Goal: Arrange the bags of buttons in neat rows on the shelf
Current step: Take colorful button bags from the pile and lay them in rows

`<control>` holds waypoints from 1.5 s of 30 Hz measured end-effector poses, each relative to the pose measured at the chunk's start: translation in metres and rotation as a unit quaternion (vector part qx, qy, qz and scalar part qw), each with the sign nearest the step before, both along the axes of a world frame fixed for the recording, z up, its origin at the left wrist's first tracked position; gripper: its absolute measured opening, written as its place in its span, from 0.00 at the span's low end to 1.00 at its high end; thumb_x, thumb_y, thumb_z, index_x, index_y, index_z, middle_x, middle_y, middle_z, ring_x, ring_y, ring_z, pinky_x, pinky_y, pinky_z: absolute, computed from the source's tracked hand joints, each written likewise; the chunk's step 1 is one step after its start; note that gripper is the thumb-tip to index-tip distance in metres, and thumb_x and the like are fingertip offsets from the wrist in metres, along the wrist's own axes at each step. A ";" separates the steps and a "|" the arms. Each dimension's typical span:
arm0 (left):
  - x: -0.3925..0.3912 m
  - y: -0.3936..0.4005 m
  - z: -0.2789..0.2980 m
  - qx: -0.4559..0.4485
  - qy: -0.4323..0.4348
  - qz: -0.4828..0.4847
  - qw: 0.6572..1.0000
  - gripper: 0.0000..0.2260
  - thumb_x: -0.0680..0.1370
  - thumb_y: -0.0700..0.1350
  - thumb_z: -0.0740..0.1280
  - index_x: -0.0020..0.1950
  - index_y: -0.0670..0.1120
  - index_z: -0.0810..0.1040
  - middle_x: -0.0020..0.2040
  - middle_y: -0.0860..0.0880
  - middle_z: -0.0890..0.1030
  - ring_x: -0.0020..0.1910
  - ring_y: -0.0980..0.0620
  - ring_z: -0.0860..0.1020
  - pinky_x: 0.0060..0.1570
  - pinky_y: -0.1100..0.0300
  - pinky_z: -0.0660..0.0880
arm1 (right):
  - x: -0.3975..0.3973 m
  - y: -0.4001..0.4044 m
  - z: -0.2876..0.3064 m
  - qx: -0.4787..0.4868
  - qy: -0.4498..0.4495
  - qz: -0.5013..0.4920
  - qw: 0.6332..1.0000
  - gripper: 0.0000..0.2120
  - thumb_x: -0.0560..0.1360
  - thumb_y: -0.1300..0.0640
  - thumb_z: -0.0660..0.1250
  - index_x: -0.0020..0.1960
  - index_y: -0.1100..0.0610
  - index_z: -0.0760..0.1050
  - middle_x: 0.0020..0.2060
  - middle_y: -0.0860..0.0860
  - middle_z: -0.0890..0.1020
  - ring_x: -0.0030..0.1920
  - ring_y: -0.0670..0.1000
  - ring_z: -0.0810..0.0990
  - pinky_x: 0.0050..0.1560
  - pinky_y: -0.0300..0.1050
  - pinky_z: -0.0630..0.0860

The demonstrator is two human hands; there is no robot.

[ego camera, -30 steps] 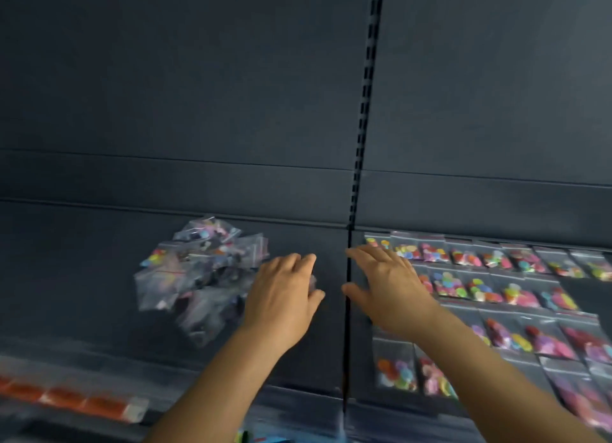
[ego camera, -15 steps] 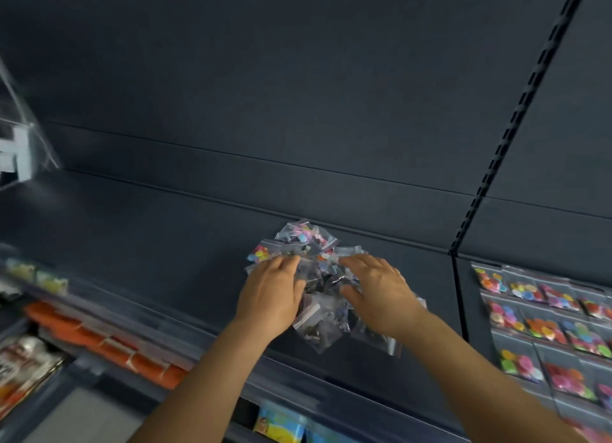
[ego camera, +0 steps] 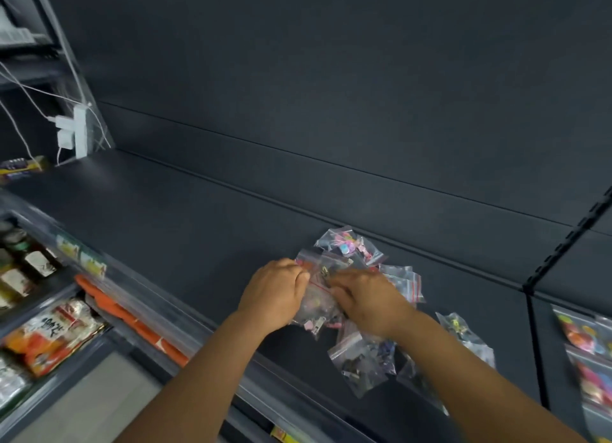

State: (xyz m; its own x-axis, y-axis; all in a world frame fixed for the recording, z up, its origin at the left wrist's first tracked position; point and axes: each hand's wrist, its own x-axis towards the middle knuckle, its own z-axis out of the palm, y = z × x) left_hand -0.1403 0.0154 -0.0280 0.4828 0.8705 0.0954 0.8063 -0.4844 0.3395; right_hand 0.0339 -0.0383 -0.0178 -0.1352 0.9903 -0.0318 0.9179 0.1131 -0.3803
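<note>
A loose heap of clear button bags [ego camera: 356, 297] lies mid-shelf on the dark shelf [ego camera: 185, 217] — the gathering step. One bag is pinched by the left hand [ego camera: 276, 293] and gripped by the right hand [ego camera: 369, 302]. Next, a single bag must be separated and carried to the rows [ego camera: 586, 350]. Half a second earlier both hands lay flatter on the heap — now the fingers are curled.
</note>
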 end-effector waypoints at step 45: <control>0.036 0.004 0.046 -0.275 -0.454 0.085 0.843 0.04 0.74 0.43 0.68 0.46 0.51 0.81 0.43 0.49 0.80 0.40 0.53 0.75 0.45 0.57 0.73 | 0.019 0.019 0.059 -0.042 0.508 -0.226 0.830 0.10 0.69 0.69 0.72 0.46 0.58 0.80 0.37 0.56 0.80 0.32 0.49 0.76 0.33 0.40 0.75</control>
State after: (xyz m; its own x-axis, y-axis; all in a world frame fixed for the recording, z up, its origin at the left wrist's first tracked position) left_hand -0.1046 0.0199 0.0180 0.2917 0.9530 -0.0822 0.1351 0.0441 0.9899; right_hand 0.0531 -0.0188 0.0407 0.2509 0.9472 -0.1999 0.0593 -0.2211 -0.9735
